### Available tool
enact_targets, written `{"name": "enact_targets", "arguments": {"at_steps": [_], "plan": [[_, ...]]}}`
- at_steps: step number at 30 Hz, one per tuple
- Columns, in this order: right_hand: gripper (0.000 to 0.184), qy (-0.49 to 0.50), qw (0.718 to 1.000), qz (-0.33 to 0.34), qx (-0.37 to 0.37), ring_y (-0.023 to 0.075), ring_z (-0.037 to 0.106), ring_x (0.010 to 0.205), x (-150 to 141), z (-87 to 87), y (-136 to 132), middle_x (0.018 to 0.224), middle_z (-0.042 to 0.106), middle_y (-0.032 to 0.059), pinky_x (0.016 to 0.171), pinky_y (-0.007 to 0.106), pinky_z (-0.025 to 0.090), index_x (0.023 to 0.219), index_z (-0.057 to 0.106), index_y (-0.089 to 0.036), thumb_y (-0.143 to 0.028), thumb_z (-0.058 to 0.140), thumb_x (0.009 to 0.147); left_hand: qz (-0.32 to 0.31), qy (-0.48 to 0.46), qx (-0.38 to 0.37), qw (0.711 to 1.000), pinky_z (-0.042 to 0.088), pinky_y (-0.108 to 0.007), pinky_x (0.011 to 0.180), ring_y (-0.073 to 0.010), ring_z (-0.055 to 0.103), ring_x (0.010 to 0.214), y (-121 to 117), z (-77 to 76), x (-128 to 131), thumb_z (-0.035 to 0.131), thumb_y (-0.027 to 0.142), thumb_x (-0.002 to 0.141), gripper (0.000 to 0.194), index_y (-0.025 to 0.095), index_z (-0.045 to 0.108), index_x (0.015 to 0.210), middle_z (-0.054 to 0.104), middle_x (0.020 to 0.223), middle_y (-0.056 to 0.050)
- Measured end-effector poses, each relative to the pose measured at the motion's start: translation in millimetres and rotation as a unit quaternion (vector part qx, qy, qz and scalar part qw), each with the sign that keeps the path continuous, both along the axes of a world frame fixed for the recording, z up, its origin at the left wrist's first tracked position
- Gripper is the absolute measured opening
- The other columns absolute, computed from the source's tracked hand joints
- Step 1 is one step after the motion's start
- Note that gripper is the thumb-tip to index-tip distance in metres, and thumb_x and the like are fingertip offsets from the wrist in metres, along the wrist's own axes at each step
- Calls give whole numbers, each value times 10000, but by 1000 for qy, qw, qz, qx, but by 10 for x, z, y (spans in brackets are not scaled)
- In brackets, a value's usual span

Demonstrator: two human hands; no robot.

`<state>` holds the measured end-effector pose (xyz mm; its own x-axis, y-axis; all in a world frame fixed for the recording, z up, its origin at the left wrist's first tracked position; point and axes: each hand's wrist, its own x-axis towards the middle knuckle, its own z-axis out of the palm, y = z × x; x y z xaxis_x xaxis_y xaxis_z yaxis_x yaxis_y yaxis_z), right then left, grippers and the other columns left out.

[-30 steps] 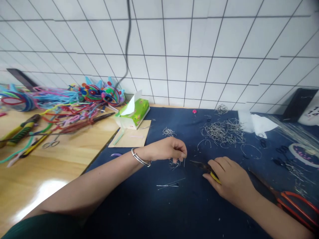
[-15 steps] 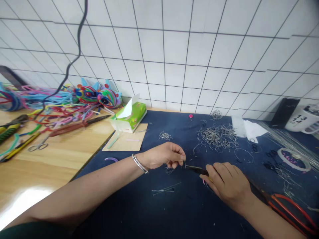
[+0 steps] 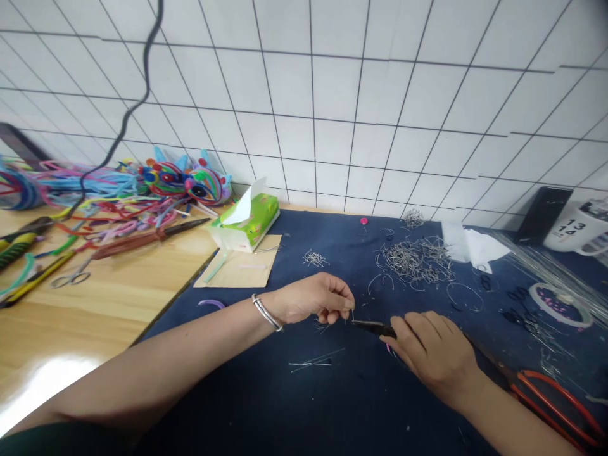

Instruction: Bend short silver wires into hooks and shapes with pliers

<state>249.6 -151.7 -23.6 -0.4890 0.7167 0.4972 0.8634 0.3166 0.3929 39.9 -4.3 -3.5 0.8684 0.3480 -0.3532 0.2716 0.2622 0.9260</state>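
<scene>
My left hand (image 3: 327,297) is closed in a pinch on a short thin wire (image 3: 353,314) that points down from the fingertips. My right hand (image 3: 434,348) is wrapped round dark-nosed pliers (image 3: 375,327), whose handles are mostly hidden under the palm. The plier tip meets the lower end of the wire; whether the jaws grip it is too small to tell. Below the hands, a few straight wire pieces (image 3: 311,363) lie crossed on the dark blue cloth (image 3: 266,405). Behind the left hand is a little heap of short bent wires (image 3: 315,258).
A tangled wire pile (image 3: 413,261) lies beyond the right hand. Orange-handled scissors (image 3: 555,392) lie beside the right forearm. A tissue pack (image 3: 249,221) sits on cardboard (image 3: 237,277) at left. Colourful pipe cleaners (image 3: 109,190) and a white mug (image 3: 577,227) stand further out.
The plier tip has moved slightly left and down, now at the lower end of the wire. My left hand has hardly moved.
</scene>
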Motion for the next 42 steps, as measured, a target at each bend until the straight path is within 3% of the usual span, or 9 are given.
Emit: {"name": "enact_targets", "arguments": {"at_steps": [11, 21, 25, 31, 37, 42], "plan": [[259, -8, 1000, 8, -6, 155, 465, 697, -1, 24, -14, 794, 570, 33, 636, 310, 355, 968, 559, -179, -321, 596, 755, 0, 7, 6, 1000, 303, -169, 418, -39, 448, 447, -7, 9, 3, 582, 278, 725, 152, 127, 582, 731, 553, 584, 18], [226, -17, 999, 1, -42, 139, 430, 666, -14, 41, 3, 723, 535, 11, 582, 294, 305, 967, 558, -181, -318, 555, 787, 20, 20, 170, 985, 348, -187, 477, -60, 451, 527, -88, 11, 20, 486, 309, 778, 170, 144, 529, 785, 531, 681, 7], [220, -3, 997, -4, -81, 142, 414, 659, -23, 45, 15, 701, 513, 16, 572, 288, 302, 957, 561, -179, -333, 520, 806, 14, 28, 306, 951, 352, -191, 499, -70, 449, 536, -147, 93, 19, 420, 248, 807, 151, 149, 529, 775, 510, 632, 17], [215, 53, 990, -7, -128, 142, 423, 659, -42, 76, 11, 704, 505, 31, 571, 267, 327, 947, 563, -170, -327, 487, 822, 21, -3, 500, 866, 366, -209, 611, -90, 475, 655, -232, 157, 29, 379, 93, 782, 165, 157, 527, 748, 544, 725, 1], [194, 100, 980, -8, -171, 137, 456, 664, -43, 78, 14, 708, 500, 31, 571, 249, 347, 907, 555, -162, -318, 472, 825, -32, -14, 593, 805, 376, -230, 624, -119, 490, 698, -281, 179, 3, 346, 44, 766, 212, 153, 517, 829, 554, 799, -36], [174, 130, 971, -7, -199, 133, 468, 671, -37, 75, 13, 728, 507, 29, 573, 242, 351, 896, 544, -170, -310, 468, 828, -60, -9, 632, 772, 384, -233, 634, -127, 493, 721, -311, 176, -13, 350, -7, 707, 287, 151, 513, 883, 557, 844, -43]]}}
